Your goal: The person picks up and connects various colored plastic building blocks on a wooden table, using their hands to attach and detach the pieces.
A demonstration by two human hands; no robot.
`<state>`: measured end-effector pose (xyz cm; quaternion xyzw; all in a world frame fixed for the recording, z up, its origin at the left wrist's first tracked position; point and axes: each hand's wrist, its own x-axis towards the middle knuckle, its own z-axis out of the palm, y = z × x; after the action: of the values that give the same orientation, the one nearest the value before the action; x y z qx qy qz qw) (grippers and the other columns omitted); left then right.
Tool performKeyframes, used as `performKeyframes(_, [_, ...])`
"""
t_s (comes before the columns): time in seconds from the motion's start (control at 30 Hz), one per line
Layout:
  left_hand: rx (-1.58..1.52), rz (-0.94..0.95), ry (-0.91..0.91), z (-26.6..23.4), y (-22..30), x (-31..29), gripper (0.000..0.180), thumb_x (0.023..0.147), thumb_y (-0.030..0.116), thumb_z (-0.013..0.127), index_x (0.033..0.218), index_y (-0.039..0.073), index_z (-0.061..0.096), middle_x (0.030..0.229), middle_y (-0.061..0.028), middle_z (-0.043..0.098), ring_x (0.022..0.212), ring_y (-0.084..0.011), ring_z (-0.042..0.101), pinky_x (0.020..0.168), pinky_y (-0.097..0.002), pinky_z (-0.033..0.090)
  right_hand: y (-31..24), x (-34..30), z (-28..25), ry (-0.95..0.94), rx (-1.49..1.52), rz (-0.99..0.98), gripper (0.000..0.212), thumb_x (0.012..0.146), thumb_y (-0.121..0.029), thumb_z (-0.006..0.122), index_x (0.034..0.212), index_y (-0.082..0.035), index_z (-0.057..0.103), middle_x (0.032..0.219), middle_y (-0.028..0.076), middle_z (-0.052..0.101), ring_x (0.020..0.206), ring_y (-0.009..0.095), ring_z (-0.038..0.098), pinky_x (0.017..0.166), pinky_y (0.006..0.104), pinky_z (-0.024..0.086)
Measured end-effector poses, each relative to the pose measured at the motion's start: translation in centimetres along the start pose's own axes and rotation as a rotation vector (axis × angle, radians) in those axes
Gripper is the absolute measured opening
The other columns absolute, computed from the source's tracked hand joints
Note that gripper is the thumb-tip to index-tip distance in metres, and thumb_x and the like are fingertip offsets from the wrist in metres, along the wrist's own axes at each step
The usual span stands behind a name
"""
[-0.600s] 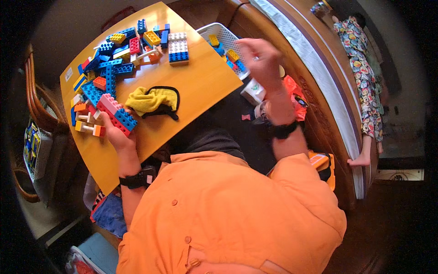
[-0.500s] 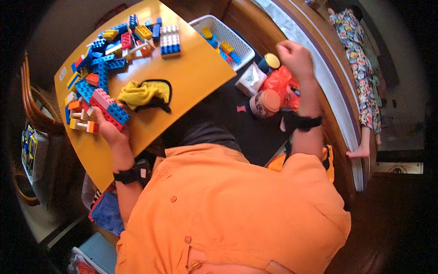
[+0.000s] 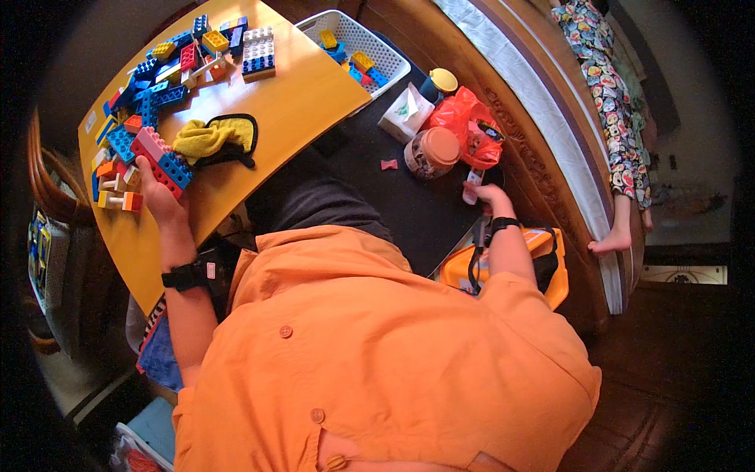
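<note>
My left hand (image 3: 163,203) is at the near left part of the tabletop, thumb and fingers closed on a block of joined toy bricks (image 3: 163,160) in pink, red and blue. My right hand (image 3: 491,198) is low at the right, its fingers closed around the lower end of a small white object (image 3: 475,178), whose kind I cannot make out. Beside the brick block lies a yellow cloth (image 3: 200,141) with black trim. Loose toy bricks (image 3: 167,96) are heaped on the far left of the table, and a white-and-blue brick block (image 3: 259,52) stands apart from them.
The orange-yellow table (image 3: 307,94) fills the left. Past its right edge are a white basket (image 3: 399,69) with bricks, a tissue box (image 3: 406,112), a pink-lidded jar (image 3: 432,153) and a red plastic bag (image 3: 458,118). A yellow-orange container (image 3: 555,277) sits by my right forearm. A person's legs (image 3: 612,102) rest far right.
My right hand has come down from a raised fist near the red bag to the small white object. My left hand keeps hold of the brick block. The whole view has shifted slightly.
</note>
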<state>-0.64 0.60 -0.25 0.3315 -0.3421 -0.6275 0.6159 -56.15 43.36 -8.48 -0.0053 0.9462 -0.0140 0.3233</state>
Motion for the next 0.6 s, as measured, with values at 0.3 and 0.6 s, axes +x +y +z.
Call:
performKeyframes(0.3, [-0.084,-0.075,-0.162,-2.1,-0.1,0.7,0.047,0.108,0.043,0.041,0.132,0.005,0.054,0.103,-0.0077,0.065,0.087,-0.0208,0.063,0.083,-0.0340,0.054,-0.2,3.3,3.7,0.412,0.285,-0.204,0.058,0.068,-0.047,0.083,0.095,0.003,0.073,0.098,0.020,0.074,0.092,0.030,0.072,0.082,0.0393,0.055])
performKeyframes(0.6, [-0.208,-0.135,-0.190,-3.6,-1.1,2.2,0.050,0.108,0.046,0.040,0.132,0.004,0.052,0.102,-0.0113,0.065,0.088,-0.0234,0.064,0.080,-0.0347,0.054,1.5,3.4,-0.4,0.705,0.913,-0.111,0.053,0.073,-0.029,0.078,0.112,-0.001,0.055,0.090,0.019,0.069,0.088,0.035,0.070,0.083,0.0460,0.054])
